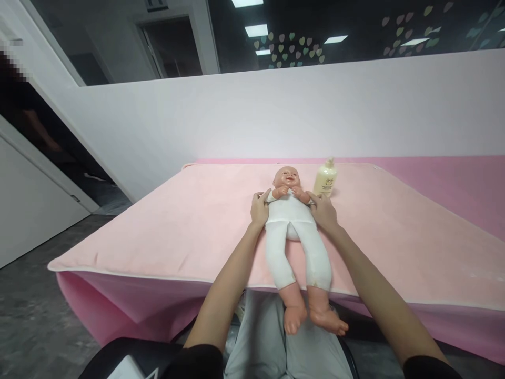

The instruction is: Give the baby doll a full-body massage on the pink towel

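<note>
A baby doll [290, 210] with a white cloth body lies on its back on the pink blanket [177, 226], its head away from me. Both its feet stick out past the table's front edge, above my lap. On the doll's left-of-view side, my left hand [260, 209] grips its arm between thumb and fingers. My right hand [324, 213] pinches the other arm near the doll's hand. Just beyond my right hand stands a pale yellow pump bottle [325, 178], upright. Some of my fingertips are hidden behind the doll's arms.
A pink cloth [465, 184] lies under the blanket and hangs over the front edge. Behind the table is a white wall [276, 116] with a dark window above. At the far left, a person [39, 121] stands in a doorway beside a white door [35, 205].
</note>
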A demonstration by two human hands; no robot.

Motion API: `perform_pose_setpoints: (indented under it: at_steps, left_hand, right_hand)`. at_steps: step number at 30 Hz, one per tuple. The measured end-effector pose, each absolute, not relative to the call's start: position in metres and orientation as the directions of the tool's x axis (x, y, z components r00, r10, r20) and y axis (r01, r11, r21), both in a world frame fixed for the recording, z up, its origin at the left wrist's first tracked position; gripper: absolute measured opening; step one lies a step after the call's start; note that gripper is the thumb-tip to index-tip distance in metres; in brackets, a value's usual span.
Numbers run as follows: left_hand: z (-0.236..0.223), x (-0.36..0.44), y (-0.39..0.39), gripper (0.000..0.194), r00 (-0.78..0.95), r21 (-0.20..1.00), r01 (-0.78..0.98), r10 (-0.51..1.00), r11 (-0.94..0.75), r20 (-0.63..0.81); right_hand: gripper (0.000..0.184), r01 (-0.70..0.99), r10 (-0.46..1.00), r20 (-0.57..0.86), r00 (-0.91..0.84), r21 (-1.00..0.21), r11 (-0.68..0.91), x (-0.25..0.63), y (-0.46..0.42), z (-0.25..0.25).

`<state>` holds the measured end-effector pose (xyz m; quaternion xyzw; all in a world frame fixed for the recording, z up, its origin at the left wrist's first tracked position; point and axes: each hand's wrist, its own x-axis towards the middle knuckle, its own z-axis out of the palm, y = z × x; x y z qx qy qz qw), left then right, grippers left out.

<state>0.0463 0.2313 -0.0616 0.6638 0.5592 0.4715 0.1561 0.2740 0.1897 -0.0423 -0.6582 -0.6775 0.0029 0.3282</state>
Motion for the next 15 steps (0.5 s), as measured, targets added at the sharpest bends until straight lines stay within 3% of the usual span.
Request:
perform_pose_setpoints:
  at_steps: [3,5,7,10,13,15]
  left_hand:
    - [-0.06,0.046,0.231,0.057,-0.081,0.75,0.581,0.894,-0.317,0.441]
    - [-0.061,0.045,0.233,0.054,-0.126,0.789,0.521,0.885,-0.325,0.448]
    - [-0.064,0.043,0.237,0.047,-0.197,0.845,0.423,0.877,-0.328,0.439]
    - [-0.068,0.04,0.245,0.035,-0.366,0.937,0.231,0.869,-0.263,0.334]
    - [-0.07,0.037,0.253,0.03,-0.528,0.989,0.003,0.84,-0.147,0.126]
    - [-0.069,0.036,0.255,0.031,-0.561,0.985,-0.127,0.828,-0.114,0.024]
  right_hand:
    - [0.05,0.867,0.889,0.449,0.088,-0.474,0.154,0.274,0.19,-0.042]
    - [0.046,0.776,0.865,0.481,0.141,-0.597,0.205,0.278,0.193,-0.044]
    - [0.043,0.59,0.857,0.423,0.294,-0.786,0.186,0.281,0.197,-0.045]
    - [0.04,0.139,0.834,0.106,0.541,-0.99,0.036,0.287,0.203,-0.045]
    - [0.032,-0.301,0.769,-0.216,0.601,-0.953,-0.033,0.295,0.207,-0.043]
    - [0.026,-0.473,0.745,-0.34,0.574,-0.88,-0.037,0.299,0.209,-0.043]
